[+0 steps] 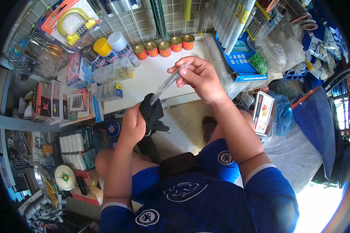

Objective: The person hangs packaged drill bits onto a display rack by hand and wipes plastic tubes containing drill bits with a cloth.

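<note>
- Your right grip point(201, 80) is clamped on the upper end of the slim clear packet point(166, 84), pinching it.
- Your left grip point(133, 125) is closed on the black cloth point(154, 113).
- The packet is between your two hands, seen across the near edge of the white surface point(149, 73).
- Its long axis slants from upper right, at your right grip, down to lower left; the lower end points at the cloth and meets it.
- Whether that end goes inside the cloth, you cannot tell.
- Beyond the packet, five cans point(164, 49) stand in a row on the surface.
</note>
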`<state>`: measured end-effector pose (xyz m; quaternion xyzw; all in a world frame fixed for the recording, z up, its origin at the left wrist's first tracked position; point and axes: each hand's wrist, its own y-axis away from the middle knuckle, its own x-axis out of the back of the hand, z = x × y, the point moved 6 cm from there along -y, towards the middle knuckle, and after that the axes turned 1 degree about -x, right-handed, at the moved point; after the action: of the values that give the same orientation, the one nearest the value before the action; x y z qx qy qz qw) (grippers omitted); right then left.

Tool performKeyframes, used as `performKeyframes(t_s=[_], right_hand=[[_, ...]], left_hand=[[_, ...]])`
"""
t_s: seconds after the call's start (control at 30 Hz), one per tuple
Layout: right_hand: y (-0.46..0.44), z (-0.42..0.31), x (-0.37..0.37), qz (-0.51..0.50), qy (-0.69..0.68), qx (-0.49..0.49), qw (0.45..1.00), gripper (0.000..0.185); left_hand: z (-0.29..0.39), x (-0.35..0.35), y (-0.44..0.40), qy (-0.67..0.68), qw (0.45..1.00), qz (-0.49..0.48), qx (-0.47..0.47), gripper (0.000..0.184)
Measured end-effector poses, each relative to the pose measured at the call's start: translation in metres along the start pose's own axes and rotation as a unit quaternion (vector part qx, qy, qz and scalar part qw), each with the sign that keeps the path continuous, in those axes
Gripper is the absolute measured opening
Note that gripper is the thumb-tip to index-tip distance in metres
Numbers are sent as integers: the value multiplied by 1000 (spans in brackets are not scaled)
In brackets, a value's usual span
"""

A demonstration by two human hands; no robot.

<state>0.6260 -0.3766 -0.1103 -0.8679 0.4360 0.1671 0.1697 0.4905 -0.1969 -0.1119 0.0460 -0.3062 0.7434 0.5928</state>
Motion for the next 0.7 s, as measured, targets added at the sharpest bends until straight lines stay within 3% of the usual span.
performKeyframes(t_s=[0.1,0.2,0.3,0.43,0.53,0.63,0.7], right_hand=[[2,0,3,14,45,-22,999,18],[3,8,4,66,47,-50,996,20],[5,25,7,116,33,-96,988,24],[9,37,17,155,48,-171,972,27],[8,26,9,125,36,-125,984,25],[7,4,-14,69,-43,-89,993,21],[6,2,-18,50,-55,-73,995,20]], left_hand=[[-9,-1,4,-49,996,-66,47,18],[-25,-2,8,-130,987,-57,75,17],[-17,-1,11,-232,972,-20,31,19],[-4,-8,10,-279,959,-41,-6,23],[-15,-10,9,-212,975,-61,41,18],[-32,-13,6,42,994,-43,90,12],[-25,-16,7,76,995,-18,64,10]])
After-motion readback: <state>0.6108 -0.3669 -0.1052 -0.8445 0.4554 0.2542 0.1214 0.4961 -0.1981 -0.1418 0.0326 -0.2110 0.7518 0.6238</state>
